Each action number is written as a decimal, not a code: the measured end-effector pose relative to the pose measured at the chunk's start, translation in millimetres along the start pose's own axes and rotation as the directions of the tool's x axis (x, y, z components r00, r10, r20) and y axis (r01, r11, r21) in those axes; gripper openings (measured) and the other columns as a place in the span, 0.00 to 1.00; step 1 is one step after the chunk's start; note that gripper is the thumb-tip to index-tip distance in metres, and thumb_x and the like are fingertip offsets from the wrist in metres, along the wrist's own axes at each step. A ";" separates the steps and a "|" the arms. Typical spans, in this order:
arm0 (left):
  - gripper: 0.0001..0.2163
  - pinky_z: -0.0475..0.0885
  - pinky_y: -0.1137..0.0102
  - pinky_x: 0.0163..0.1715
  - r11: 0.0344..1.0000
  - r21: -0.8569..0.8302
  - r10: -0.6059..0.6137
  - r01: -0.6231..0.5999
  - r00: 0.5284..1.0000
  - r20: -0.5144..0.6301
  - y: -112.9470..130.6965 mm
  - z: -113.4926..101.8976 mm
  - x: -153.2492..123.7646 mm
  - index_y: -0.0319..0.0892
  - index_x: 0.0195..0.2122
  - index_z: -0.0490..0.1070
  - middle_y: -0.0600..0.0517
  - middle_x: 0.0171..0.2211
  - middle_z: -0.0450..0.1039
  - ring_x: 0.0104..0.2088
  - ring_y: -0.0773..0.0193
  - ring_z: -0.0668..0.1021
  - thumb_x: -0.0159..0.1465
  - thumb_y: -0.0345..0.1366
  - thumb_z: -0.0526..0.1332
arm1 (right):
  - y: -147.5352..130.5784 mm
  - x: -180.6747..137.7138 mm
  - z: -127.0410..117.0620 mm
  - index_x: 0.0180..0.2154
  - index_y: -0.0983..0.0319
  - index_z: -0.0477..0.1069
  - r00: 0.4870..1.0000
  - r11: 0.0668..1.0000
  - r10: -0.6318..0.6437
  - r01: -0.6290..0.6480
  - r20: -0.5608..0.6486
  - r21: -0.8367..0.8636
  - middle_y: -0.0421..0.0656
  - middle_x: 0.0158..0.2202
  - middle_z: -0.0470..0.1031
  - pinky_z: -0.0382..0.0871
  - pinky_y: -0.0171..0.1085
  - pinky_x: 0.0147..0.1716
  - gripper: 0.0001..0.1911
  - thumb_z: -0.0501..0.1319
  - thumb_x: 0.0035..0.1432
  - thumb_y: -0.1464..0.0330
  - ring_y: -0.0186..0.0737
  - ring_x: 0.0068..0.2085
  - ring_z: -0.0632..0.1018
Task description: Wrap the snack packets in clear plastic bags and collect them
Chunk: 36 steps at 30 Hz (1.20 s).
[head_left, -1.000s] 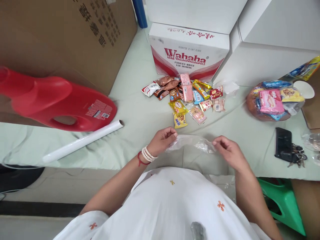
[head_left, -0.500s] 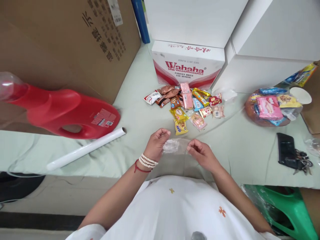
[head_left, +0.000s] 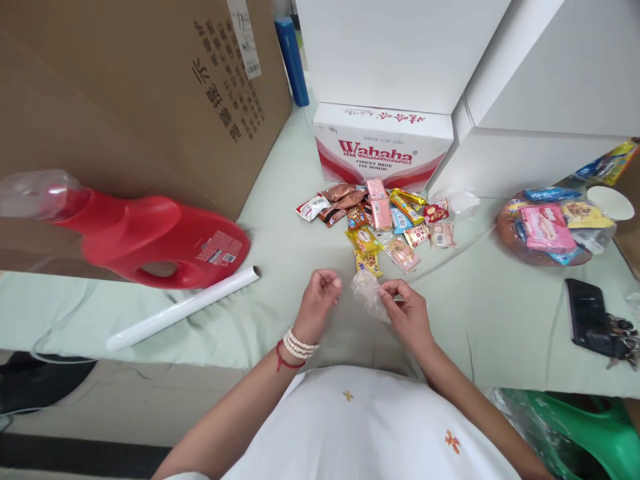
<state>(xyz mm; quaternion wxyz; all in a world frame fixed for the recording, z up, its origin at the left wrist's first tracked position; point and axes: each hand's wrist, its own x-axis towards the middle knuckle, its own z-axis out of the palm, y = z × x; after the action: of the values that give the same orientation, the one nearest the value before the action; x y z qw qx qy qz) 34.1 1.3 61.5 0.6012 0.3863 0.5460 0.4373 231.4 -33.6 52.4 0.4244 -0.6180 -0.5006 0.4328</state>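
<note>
**Right hand pinches a crumpled clear bag while the left hand curls beside it**

The person's right hand (head_left: 407, 313) grasps a crumpled clear plastic bag (head_left: 369, 293) between thumb and fingertips, holding it bunched just above the pale green sheet (head_left: 280, 240). The bag sits between the two hands, touching the right one. The left hand (head_left: 320, 303) is close beside the bag with its fingers loosely curled; whether its fingertips actually touch the plastic cannot be told. A string of white beads and a red cord circle the left wrist.

Just beyond the hands lies a heap of small snack packets (head_left: 380, 217), the nearest yellow ones almost touching the bag. Farther beyond stands a white and red Wahaha carton (head_left: 383, 147). Out from the left hand, a white paper roll (head_left: 183, 310) lies slanted on the sheet, and past it a red jug (head_left: 150, 237) rests on its side against a large brown cardboard box (head_left: 125, 93). Out from the right hand, well apart, a round basket of packaged snacks (head_left: 547, 227) sits near a black phone (head_left: 587, 320) with keys beside it. A green stool (head_left: 595, 433) shows below the sheet's edge on the right-hand side.
</note>
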 end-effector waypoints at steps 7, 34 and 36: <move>0.17 0.71 0.68 0.40 0.986 0.140 0.054 -0.085 0.975 0.214 -15.9 14.6 -5.0 0.41 0.36 0.80 0.48 0.38 0.77 0.41 0.59 0.76 0.56 0.51 0.72 | -16.6 1.9 0.5 0.35 0.59 0.76 0.986 0.958 0.163 -0.168 0.039 0.233 0.39 0.29 0.73 0.66 0.32 0.23 0.16 0.69 0.55 0.53 0.34 0.27 0.69; 0.21 0.60 0.80 0.16 0.926 -0.303 -0.269 0.225 0.957 -0.112 -20.3 -9.5 11.3 0.46 0.36 0.61 0.62 0.24 0.65 0.21 0.73 0.71 0.55 0.46 0.72 | 18.5 -8.0 -55.8 0.34 0.57 0.67 0.905 0.721 0.424 -0.356 0.028 0.594 0.38 0.35 0.74 0.70 0.30 0.23 0.24 0.76 0.46 0.53 0.31 0.28 0.74; 0.19 0.53 0.81 0.14 0.947 -0.245 -0.241 0.205 0.962 -0.125 -22.5 -12.1 17.7 0.46 0.37 0.61 0.63 0.22 0.65 0.18 0.74 0.69 0.57 0.47 0.71 | 28.1 -4.4 -67.2 0.34 0.58 0.67 0.891 0.730 0.455 -0.379 0.010 0.568 0.36 0.31 0.72 0.63 0.28 0.18 0.26 0.78 0.43 0.53 0.28 0.24 0.70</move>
<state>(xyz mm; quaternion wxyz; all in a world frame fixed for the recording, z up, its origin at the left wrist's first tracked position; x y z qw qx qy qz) 24.9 10.8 33.4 0.6438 0.2149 0.5765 0.4549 302.4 -48.0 43.8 0.5086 -0.5908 -0.1724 0.6021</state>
